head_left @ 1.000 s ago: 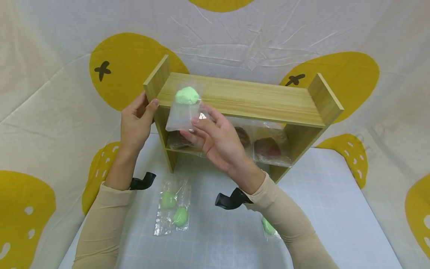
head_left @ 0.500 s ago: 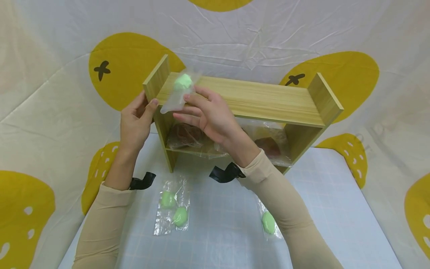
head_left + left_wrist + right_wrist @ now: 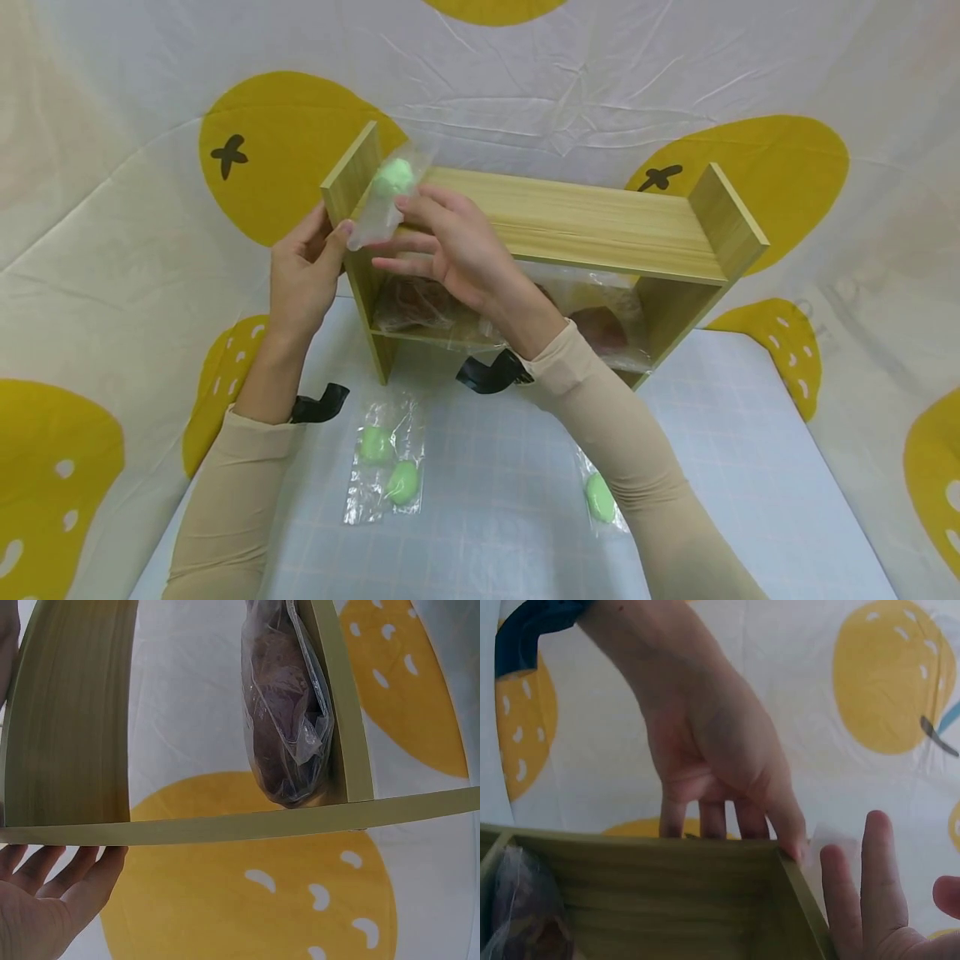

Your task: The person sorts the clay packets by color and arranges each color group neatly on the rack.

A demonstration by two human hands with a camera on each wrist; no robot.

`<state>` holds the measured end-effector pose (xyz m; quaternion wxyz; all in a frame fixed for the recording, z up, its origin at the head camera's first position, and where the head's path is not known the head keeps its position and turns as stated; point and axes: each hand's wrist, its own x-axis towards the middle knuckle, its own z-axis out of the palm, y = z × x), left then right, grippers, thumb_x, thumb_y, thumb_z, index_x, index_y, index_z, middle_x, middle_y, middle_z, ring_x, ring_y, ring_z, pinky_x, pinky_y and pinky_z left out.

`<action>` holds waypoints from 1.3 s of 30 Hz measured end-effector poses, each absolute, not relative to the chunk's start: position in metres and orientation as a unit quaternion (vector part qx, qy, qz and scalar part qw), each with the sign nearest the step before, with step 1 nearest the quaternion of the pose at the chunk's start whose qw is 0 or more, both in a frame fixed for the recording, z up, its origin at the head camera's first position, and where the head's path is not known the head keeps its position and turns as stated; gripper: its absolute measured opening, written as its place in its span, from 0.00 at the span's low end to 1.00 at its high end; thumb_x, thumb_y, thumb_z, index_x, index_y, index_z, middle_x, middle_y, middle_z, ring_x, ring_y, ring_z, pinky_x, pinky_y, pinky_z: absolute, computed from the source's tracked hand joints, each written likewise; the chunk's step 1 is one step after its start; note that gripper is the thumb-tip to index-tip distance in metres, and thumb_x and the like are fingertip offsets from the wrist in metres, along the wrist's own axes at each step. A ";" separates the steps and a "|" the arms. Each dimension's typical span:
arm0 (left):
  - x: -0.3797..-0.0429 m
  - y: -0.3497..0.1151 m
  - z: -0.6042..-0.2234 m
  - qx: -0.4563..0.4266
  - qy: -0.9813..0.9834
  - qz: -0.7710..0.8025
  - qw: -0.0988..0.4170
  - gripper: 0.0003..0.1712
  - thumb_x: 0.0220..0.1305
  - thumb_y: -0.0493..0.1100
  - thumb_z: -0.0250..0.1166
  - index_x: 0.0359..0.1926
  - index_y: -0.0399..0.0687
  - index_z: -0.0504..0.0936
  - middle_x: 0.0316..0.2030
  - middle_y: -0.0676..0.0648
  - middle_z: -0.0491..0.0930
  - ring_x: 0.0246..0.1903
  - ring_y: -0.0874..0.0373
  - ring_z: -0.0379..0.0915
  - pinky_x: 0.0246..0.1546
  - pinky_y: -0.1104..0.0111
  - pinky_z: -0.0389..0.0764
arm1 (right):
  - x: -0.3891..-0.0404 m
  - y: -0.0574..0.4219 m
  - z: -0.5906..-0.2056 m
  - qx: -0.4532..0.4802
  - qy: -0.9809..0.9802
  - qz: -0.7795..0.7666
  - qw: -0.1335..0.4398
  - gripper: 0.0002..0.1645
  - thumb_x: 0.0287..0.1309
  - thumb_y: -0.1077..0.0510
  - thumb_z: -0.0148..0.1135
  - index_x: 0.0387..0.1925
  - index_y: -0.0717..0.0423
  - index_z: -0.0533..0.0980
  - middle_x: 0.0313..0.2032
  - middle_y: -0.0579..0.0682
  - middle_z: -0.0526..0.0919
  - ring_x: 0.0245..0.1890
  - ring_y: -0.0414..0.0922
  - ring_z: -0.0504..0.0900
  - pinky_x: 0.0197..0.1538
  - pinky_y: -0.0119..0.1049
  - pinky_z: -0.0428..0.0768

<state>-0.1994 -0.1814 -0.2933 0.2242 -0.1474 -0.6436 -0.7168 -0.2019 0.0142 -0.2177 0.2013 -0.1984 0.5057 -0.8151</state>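
My right hand [image 3: 465,242] pinches a clear plastic bag [image 3: 375,223] holding a pale green lump [image 3: 393,177]. The bag is tilted over the left end of a small wooden shelf's top board [image 3: 570,217]; I cannot tell whether it touches the wood. My left hand [image 3: 303,271] grips the shelf's left side panel [image 3: 351,171], its thumb at the front edge. In the left wrist view that hand's fingers [image 3: 94,881] lie against the panel's outer side. The right wrist view shows both hands, with the lump out of sight there.
Bagged brown lumps [image 3: 420,302] fill parts of the shelf's lower level, including a dark reddish one [image 3: 597,327] on the right. Clear bags with green lumps [image 3: 403,483] lie on the table [image 3: 480,533] at left, and another green lump [image 3: 600,497] sits by my right forearm.
My right hand has carried the bag up and left, from in front of the shelf to over the top board's left end. The left hand has stayed in place.
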 end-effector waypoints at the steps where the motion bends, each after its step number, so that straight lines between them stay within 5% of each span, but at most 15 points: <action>1: -0.199 -0.181 -0.293 -0.147 -0.646 -0.715 0.224 0.26 0.70 0.39 0.65 0.67 0.53 0.77 0.61 0.40 0.76 0.55 0.48 0.76 0.50 0.64 0.81 | -0.202 0.016 -0.218 -0.198 0.512 -0.812 0.198 0.23 0.75 0.62 0.51 0.65 0.71 0.67 0.56 0.66 0.77 0.51 0.68 0.80 0.49 0.53 0.84; 6: -0.199 -0.180 -0.293 -0.147 -0.653 -0.708 0.225 0.26 0.70 0.39 0.65 0.67 0.53 0.77 0.61 0.41 0.77 0.55 0.48 0.76 0.50 0.64 0.82 | -0.196 0.027 -0.221 -0.197 0.536 -0.801 0.181 0.24 0.75 0.61 0.51 0.66 0.68 0.66 0.55 0.64 0.78 0.51 0.68 0.80 0.48 0.53 0.84; 15: -0.198 -0.180 -0.292 -0.130 -0.661 -0.704 0.226 0.27 0.69 0.40 0.66 0.67 0.55 0.76 0.62 0.43 0.76 0.55 0.49 0.76 0.52 0.62 0.80 | -0.173 0.060 -0.234 -0.226 0.585 -0.768 0.131 0.35 0.76 0.60 0.51 0.76 0.64 0.51 0.69 0.58 0.65 0.56 0.65 0.77 0.49 0.52 0.84; 39: -0.196 -0.182 -0.292 -0.117 -0.672 -0.696 0.225 0.27 0.69 0.42 0.66 0.67 0.58 0.76 0.63 0.45 0.76 0.58 0.50 0.74 0.53 0.61 0.79 | -0.131 0.165 -0.302 -0.284 0.680 -0.675 0.052 0.23 0.72 0.67 0.55 0.65 0.64 0.70 0.56 0.62 0.78 0.53 0.62 0.80 0.52 0.53 0.82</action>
